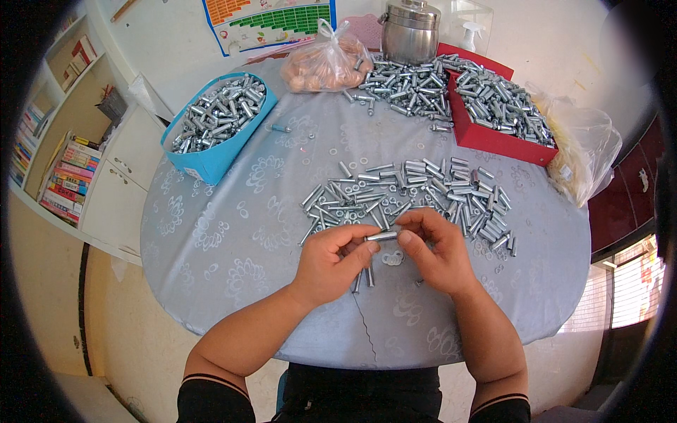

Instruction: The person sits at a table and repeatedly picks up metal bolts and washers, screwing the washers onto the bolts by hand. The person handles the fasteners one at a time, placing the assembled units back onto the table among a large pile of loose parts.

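Note:
My left hand (326, 259) pinches a silvery metal anchor bolt (381, 237) between thumb and fingers, holding it almost level above the table. At the bolt's other end, my right hand (443, 255) has thumb and index finger closed around the tip; any small part between them is hidden. Just beyond both hands spreads a loose heap of metal sleeves and bolts (462, 189), with small nuts and washers among them. Several washers (393, 259) lie between my hands. A couple of bolts (370, 276) rest beside my left hand, partly under it.
A light blue box (224, 161) full of assembled bolts stands at the far left. At the far right are a red box (493, 139) of bolts, a bolt pile (405, 86) and a yellowish plastic bag (575, 158). Behind sit a bag of eggs (326, 65) and a steel pot (410, 35).

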`<state>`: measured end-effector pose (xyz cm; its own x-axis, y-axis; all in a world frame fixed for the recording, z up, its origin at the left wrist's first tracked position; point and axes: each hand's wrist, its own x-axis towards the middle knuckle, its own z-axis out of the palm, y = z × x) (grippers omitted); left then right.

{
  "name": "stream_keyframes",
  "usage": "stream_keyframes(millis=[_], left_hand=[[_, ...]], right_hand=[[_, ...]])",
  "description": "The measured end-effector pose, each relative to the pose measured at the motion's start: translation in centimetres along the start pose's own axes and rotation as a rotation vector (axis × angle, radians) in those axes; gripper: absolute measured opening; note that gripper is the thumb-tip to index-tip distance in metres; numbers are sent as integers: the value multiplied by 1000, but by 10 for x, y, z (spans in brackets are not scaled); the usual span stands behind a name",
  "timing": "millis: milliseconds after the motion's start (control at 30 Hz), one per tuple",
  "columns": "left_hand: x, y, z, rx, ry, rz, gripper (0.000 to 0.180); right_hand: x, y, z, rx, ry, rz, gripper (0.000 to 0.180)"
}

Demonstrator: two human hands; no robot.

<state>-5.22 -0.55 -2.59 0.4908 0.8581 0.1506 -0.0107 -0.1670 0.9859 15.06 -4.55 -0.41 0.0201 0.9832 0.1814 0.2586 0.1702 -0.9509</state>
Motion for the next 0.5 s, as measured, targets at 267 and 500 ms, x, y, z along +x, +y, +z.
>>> stream_keyframes(millis=[267, 500], left_hand=[[0, 2, 0, 14, 8, 31, 25], [1, 1, 0, 3, 12, 29, 24]], right_hand=[[1, 0, 1, 21, 59, 6, 15], [1, 3, -6, 23, 5, 38, 16]])
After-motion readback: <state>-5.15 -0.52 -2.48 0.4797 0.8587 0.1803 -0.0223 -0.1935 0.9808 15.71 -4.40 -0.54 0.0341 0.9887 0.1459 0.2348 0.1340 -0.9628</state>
